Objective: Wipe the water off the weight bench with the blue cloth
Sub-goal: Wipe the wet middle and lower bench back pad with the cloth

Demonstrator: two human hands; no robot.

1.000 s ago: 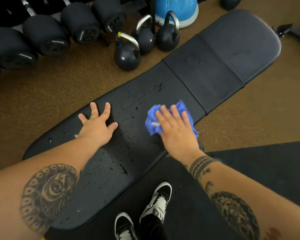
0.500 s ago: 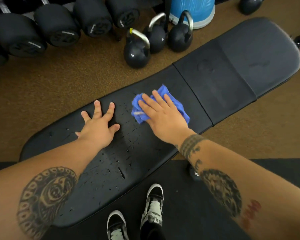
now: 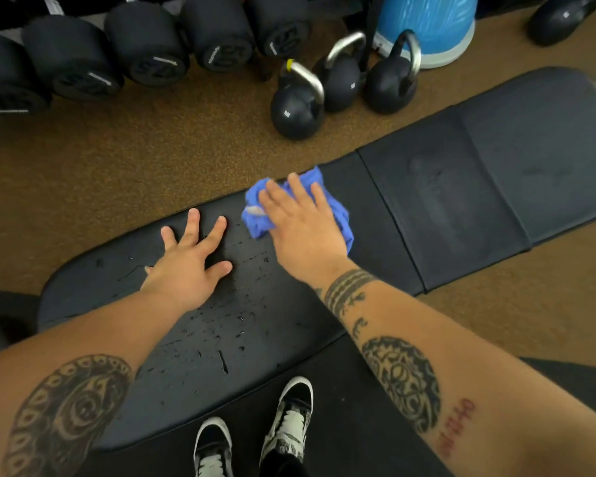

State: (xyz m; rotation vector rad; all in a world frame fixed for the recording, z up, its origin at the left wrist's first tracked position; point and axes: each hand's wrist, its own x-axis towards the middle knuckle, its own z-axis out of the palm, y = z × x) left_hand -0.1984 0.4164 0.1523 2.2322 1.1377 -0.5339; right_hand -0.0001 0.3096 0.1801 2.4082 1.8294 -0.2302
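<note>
Weight bench [image 3: 444, 208]: black padding is seen as smooth, leather-like, matt with a faint sheen. Water [image 3: 223, 361] is noted as glossy beads and streaks on the near left pad. Blue cloth [image 3: 342, 218]: soft fabric, crumpled, matt. Kettlebells [image 3: 296, 115], far side: matt black bodies, brushed metal handles. Floor [image 3: 135, 160]: brown, speckled, rough-grained.

cloth [image 3: 255, 224] on bench [image 3: 461, 208], kettlebells [image 3: 296, 113] behind (on floor [image 3: 117, 166])
</note>
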